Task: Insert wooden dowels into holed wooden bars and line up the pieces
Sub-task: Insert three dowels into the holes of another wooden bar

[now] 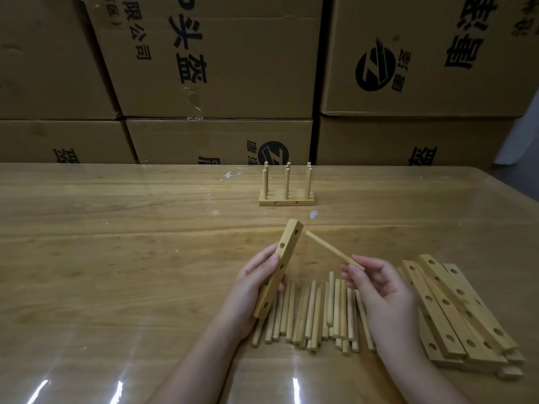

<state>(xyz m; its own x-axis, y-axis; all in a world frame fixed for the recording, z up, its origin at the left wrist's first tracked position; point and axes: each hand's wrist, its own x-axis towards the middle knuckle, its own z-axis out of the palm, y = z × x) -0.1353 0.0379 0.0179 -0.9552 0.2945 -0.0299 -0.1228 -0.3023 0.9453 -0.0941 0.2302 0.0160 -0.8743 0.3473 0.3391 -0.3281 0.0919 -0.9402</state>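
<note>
— Where are you working?
— You're in a storeroom workshop. Stacked brown cardboard cartons [215, 68] with black printed characters wall off your long wooden worktable [116, 258] under clear film, and pale round wooden dowels [315, 313] and flat holed wooden bars [455, 316] lie in batches.

Dim, warm light is falling from overhead; white glare streaks are showing on the near glossy surface [87, 287]; frame edges are bowing, corners darkening.
</note>
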